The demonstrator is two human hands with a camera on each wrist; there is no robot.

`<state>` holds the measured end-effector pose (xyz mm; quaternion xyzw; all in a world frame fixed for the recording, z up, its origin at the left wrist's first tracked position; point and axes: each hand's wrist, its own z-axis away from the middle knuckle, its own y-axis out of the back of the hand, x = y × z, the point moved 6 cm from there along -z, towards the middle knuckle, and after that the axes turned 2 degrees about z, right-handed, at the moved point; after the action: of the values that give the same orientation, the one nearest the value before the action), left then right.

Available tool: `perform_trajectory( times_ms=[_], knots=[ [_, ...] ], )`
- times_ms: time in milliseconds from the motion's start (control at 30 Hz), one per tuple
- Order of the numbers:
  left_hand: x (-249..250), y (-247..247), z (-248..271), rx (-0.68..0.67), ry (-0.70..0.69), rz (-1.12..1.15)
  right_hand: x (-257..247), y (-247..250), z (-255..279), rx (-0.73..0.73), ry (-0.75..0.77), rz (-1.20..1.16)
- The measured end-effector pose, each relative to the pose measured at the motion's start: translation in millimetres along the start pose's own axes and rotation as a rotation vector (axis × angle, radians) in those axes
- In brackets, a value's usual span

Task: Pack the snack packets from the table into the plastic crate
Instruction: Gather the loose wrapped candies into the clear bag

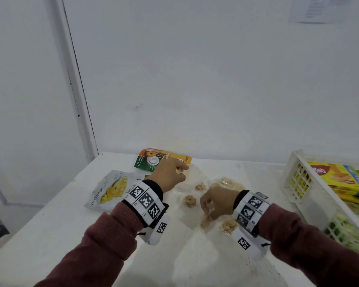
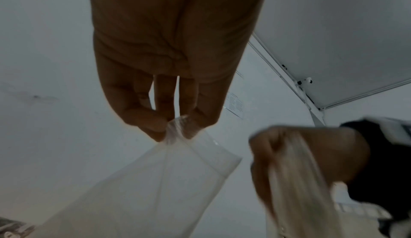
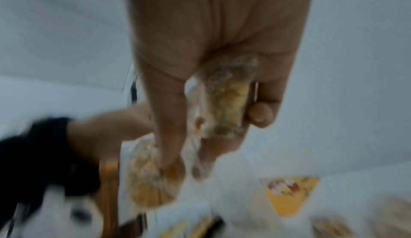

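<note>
Left hand (image 1: 167,175) pinches the clear bag's (image 2: 155,171) top edge, bag hanging below its fingertips, while right hand (image 1: 218,201) grips a wrapped snack packet (image 3: 224,101) in its curled fingers, plastic crate (image 1: 303,183) off to its right.

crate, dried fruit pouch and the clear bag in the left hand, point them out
crate (image 1: 298,184), head view, its white lattice side wall
dried fruit pouch (image 1: 112,188), head view, the yellow fruit picture
clear bag (image 2: 169,176), left wrist view, its smooth middle

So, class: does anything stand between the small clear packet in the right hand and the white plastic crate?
Nothing visible does. The right hand grips a small clear snack packet; the white slatted plastic crate stands to its right, with only bare white table between.
</note>
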<state>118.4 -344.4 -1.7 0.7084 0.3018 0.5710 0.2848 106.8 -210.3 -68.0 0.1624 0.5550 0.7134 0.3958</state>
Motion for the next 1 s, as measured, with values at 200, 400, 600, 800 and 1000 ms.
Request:
perform_trajectory(
  times_ms=[200,400,600,800,1000],
  knots=[
    [2.8,3.4,0.9,0.001,-0.01,0.0,-9.5,89.5,53.7,0.583,0.305,-0.773],
    [4.9,2.6,1.6,-0.03,0.0,0.108,-6.9,84.9,40.9,0.797,0.148,-0.345],
    [4.2,-2.1,1.7,-0.106,0.032,0.265,-19.2,81.2,39.9,0.771,0.049,0.13],
    [8.7,-6.0,1.3,-0.141,0.009,0.293,-24.4,73.4,34.1,0.522,-0.005,0.292],
    [5.9,-2.2,-1.9,-0.107,0.024,0.289,-11.6,88.3,37.0,0.733,0.119,-0.312]
  ],
)
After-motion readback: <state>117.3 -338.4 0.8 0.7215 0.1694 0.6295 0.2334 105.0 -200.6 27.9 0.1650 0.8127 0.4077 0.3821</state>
